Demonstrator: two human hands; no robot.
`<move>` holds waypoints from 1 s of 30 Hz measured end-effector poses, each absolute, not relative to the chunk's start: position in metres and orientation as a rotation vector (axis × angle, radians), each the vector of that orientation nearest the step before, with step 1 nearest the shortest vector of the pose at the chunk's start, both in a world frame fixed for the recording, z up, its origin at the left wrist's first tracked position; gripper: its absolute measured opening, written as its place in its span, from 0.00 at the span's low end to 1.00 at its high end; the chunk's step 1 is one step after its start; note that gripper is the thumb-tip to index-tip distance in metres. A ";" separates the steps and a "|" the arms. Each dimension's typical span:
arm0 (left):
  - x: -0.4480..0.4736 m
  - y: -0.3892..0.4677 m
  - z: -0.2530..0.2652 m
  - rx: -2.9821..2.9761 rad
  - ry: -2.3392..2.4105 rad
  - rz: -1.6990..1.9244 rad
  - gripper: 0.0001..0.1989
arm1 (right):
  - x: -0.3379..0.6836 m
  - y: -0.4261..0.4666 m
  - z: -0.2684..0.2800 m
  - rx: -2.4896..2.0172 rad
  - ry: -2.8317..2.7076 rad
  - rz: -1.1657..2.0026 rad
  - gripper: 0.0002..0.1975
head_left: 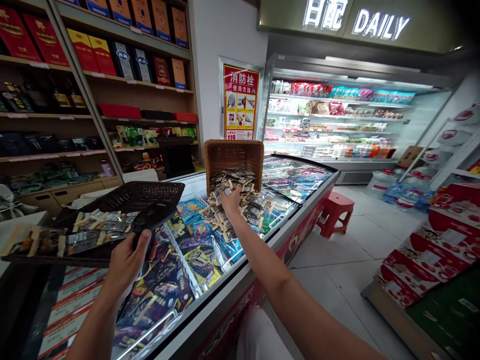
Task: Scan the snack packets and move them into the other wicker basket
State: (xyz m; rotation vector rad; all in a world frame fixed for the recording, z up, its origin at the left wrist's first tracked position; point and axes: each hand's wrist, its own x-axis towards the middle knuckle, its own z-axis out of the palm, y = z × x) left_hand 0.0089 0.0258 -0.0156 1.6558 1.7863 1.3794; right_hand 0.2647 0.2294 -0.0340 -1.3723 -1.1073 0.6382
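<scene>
The freezer (305, 209) carries packets (218, 220) heaped at 12 o'clock, in and before a tipped basket (234, 154). Your right hand (230, 198) is among them, its grip unclear; your left hand (131, 257) holds a black handheld device (156, 214) at 11 o'clock. Raking hard could scatter loose packets.

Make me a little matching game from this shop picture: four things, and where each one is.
1. Black handheld device
2. Brown basket
3. Red stool
4. Red-and-yellow poster

A. On the floor
B. In the left hand
C. On the wall
D. On the freezer, packets at its mouth

Pairs: 1-B; 2-D; 3-A; 4-C
</scene>
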 end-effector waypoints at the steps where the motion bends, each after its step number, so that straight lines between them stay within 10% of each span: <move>1: 0.009 0.025 -0.014 1.634 1.762 1.411 0.31 | 0.262 0.230 -0.035 -1.370 -1.109 0.583 0.21; 17: -0.011 0.017 0.007 1.060 2.070 1.967 0.35 | 0.240 0.211 -0.042 -1.631 -1.294 0.180 0.19; 30: -0.034 0.012 0.009 0.687 1.832 2.307 0.36 | 0.005 0.183 0.004 -1.137 -2.444 0.491 0.19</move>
